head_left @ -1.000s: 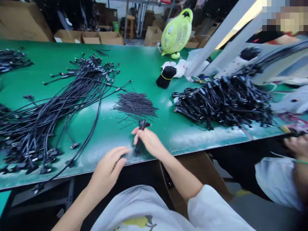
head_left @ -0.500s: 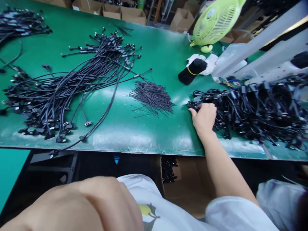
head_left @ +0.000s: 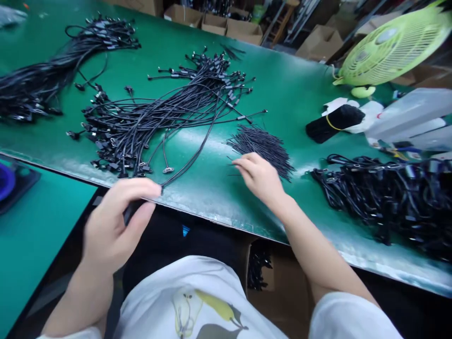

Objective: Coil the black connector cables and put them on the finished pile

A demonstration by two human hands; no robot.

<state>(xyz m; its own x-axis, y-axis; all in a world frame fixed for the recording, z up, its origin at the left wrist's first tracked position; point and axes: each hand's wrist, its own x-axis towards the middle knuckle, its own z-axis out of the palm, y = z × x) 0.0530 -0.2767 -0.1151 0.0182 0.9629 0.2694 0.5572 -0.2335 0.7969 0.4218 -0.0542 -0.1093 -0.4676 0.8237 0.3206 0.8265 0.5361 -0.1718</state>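
Two hands at the green workbench (head_left: 289, 103): my left hand (head_left: 113, 226) curls shut on one black cable end (head_left: 129, 212); my right hand (head_left: 259, 178), fingers loosely together, rests just beside the bundle of thin black wires (head_left: 259, 148).

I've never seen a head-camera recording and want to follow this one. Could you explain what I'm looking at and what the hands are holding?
No machine is involved. The pictures come from a camera worn on a person's head, looking forward and down, so the two bare hands are the wearer's own. The left hand pinches something dark, too blurred to identify. The right hand is beside a small pile of thin black wires and holds nothing visible. On the green work table lie a loose heap of black cables with connectors and a denser heap of black cables. A lime-green fan stands farther along.
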